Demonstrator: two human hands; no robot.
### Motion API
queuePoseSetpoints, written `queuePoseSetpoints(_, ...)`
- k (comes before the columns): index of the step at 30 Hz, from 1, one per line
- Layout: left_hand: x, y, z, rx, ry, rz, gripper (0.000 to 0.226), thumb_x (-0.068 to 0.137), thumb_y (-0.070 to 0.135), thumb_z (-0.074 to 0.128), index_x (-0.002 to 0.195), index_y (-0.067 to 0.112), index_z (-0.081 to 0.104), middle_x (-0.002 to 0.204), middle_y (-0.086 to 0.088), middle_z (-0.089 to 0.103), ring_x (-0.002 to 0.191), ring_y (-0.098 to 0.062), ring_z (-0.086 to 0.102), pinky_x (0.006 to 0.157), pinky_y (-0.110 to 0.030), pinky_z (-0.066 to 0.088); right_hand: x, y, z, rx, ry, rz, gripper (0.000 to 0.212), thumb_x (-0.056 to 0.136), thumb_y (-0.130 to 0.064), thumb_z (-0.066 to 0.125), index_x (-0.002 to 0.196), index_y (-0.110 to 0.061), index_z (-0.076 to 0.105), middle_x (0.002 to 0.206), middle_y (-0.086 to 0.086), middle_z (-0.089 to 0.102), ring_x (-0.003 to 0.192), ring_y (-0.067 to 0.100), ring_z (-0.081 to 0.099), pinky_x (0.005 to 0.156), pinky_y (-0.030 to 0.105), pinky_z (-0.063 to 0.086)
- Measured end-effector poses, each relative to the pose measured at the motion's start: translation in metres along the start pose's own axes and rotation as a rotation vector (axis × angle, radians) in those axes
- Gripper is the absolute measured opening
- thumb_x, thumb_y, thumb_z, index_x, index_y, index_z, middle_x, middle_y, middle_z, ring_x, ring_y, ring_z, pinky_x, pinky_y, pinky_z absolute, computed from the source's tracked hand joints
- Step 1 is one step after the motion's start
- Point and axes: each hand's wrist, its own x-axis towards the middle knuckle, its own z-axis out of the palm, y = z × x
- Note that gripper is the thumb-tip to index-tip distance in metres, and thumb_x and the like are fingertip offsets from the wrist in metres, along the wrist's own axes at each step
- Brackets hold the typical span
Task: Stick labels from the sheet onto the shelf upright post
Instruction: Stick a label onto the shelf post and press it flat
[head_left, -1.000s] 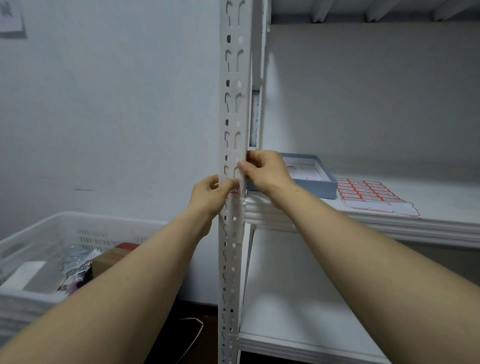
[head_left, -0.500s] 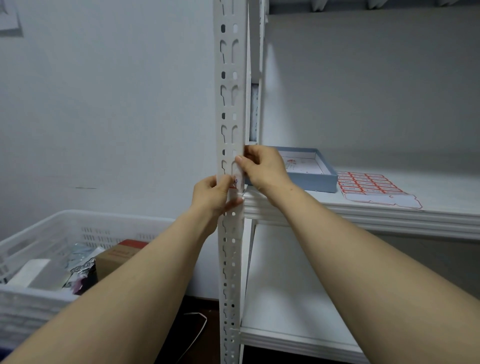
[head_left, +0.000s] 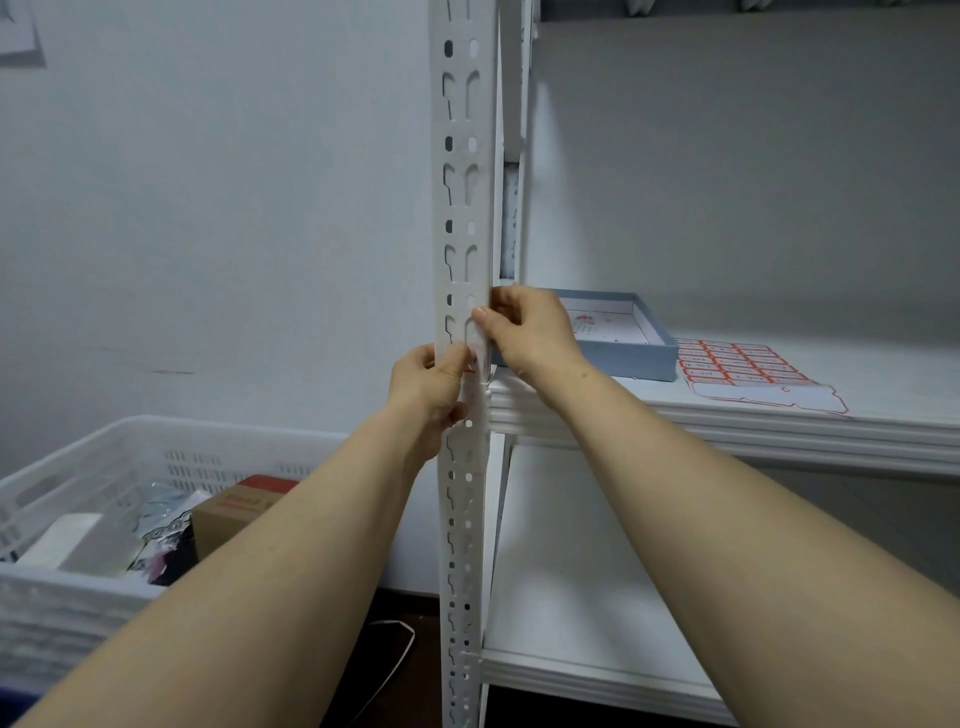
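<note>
Running straight up and down, the post (head_left: 462, 156) sets the line for the coming move: its long axis is vertical, and the label (head_left: 477, 347) lies lengthwise along it on the post's front face, just above the level of the shelf (head_left: 727, 423) edge. Both hands meet on the post at that height. The left hand (head_left: 434, 389) comes in from the post's left side, fingers curled round the left edge and thumb laid across the front face at the label's lower end, where a sliver of red print shows. The right hand (head_left: 532, 332) comes in from the post's right side and sits a little higher. Its thumb tip is on the front face at the label's upper end and its other fingers are curled against the right edge, so it seems to pinch the label's top to the metal. The label thus lies between the two thumbs, touching both, and neither hand is plainly nearer. The step in hand looks like pressing the label down, and the next stroke should run along the post's length to keep it straight over the slots. How much already adheres cannot be told. The sheet (head_left: 748, 366) lies flat on the shelf well to the right of the post, beyond a blue box (head_left: 649, 358), nearer the right hand. A basket (head_left: 78, 597) stands left of the post.
</note>
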Motion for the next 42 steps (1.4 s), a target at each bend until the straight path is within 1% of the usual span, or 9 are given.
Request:
queuePoseSetpoints(9, -0.001, 0.003, 0.005, -0.017, 0.028, 0.016, 0.007, 0.091, 0.015, 0.052, 0.093, 0.01, 0.056, 0.065, -0.002, 0.048, 0.053, -0.016, 0.038, 0.048, -0.025, 0.032, 0.002, 0.001, 0.0, -0.034, 0.006, 0.0, 0.028, 0.092, -0.016, 0.057, 0.116, -0.006, 0.063, 0.113, 0.008, 0.067, 0.105, 0.021, 0.062, 0.097, 0.037, 0.048)
queuePoseSetpoints(13, -0.001, 0.001, 0.001, -0.017, 0.008, -0.002, 0.012, 0.09, 0.017, 0.054, 0.099, 0.011, 0.059, 0.074, -0.001, 0.054, 0.06, -0.015, 0.044, 0.049, -0.023, 0.037, 0.002, -0.001, -0.001, -0.044, 0.007, 0.004, 0.027, 0.092, -0.017, 0.058, 0.116, -0.005, 0.062, 0.113, 0.008, 0.067, 0.105, 0.021, 0.062, 0.097, 0.036, 0.048)
queuePoseSetpoints(15, -0.004, -0.001, -0.003, -0.019, -0.027, -0.018, 0.012, 0.089, 0.02, 0.058, 0.098, 0.014, 0.062, 0.079, 0.002, 0.056, 0.066, -0.011, 0.047, 0.051, -0.023, 0.041, 0.001, 0.0, -0.001, -0.048, 0.006, 0.008, 0.027, 0.092, -0.017, 0.058, 0.116, -0.006, 0.062, 0.113, 0.008, 0.067, 0.105, 0.021, 0.062, 0.097, 0.037, 0.048)
queuePoseSetpoints(17, -0.005, 0.0, -0.005, -0.033, -0.032, -0.022, 0.011, 0.087, 0.021, 0.061, 0.095, 0.015, 0.064, 0.078, 0.005, 0.055, 0.069, -0.009, 0.047, 0.053, -0.023, 0.041, 0.002, 0.0, -0.001, -0.052, 0.002, 0.008, 0.028, 0.092, -0.017, 0.058, 0.117, -0.006, 0.062, 0.114, 0.008, 0.067, 0.106, 0.021, 0.062, 0.098, 0.036, 0.048)
queuePoseSetpoints(27, -0.004, 0.002, 0.003, -0.06, 0.032, 0.0, 0.007, 0.09, 0.014, 0.052, 0.093, 0.012, 0.058, 0.069, 0.001, 0.053, 0.058, -0.013, 0.046, 0.048, -0.021, 0.039, 0.002, 0.002, 0.001, -0.05, 0.016, 0.012, 0.028, 0.091, -0.018, 0.058, 0.116, -0.006, 0.062, 0.113, 0.008, 0.067, 0.105, 0.022, 0.061, 0.098, 0.038, 0.047)
queuePoseSetpoints(32, -0.007, 0.0, 0.001, -0.091, 0.015, -0.007, 0.008, 0.091, 0.013, 0.053, 0.095, 0.013, 0.059, 0.072, 0.004, 0.054, 0.063, -0.008, 0.048, 0.044, -0.015, 0.041, 0.002, 0.002, 0.001, -0.053, 0.011, 0.01, 0.028, 0.091, -0.018, 0.058, 0.116, -0.005, 0.061, 0.114, 0.009, 0.066, 0.106, 0.022, 0.061, 0.098, 0.036, 0.047)
queuePoseSetpoints(37, -0.01, 0.0, -0.005, -0.133, -0.013, -0.033, 0.011, 0.089, 0.013, 0.054, 0.082, 0.017, 0.061, 0.078, 0.005, 0.057, 0.068, -0.007, 0.048, 0.055, -0.022, 0.044, 0.001, 0.001, 0.0, -0.055, 0.012, 0.003, 0.029, 0.092, -0.018, 0.058, 0.117, -0.005, 0.061, 0.115, 0.009, 0.066, 0.107, 0.021, 0.061, 0.099, 0.035, 0.046)
queuePoseSetpoints(40, -0.011, 0.004, -0.003, -0.137, -0.005, -0.053, 0.006, 0.087, 0.018, 0.058, 0.085, 0.015, 0.063, 0.078, 0.002, 0.055, 0.067, -0.01, 0.048, 0.052, -0.022, 0.043, 0.001, 0.0, -0.001, -0.071, 0.01, 0.001, 0.028, 0.092, -0.018, 0.058, 0.116, -0.005, 0.062, 0.115, 0.009, 0.066, 0.107, 0.021, 0.061, 0.098, 0.034, 0.046)
queuePoseSetpoints(42, -0.012, 0.005, -0.001, -0.135, 0.002, -0.046, 0.006, 0.088, 0.016, 0.056, 0.087, 0.015, 0.062, 0.074, 0.003, 0.054, 0.064, -0.009, 0.047, 0.05, -0.021, 0.041, 0.001, 0.0, 0.0, -0.073, 0.014, 0.0, 0.028, 0.091, -0.018, 0.058, 0.116, -0.004, 0.062, 0.115, 0.01, 0.066, 0.108, 0.021, 0.061, 0.099, 0.035, 0.046)
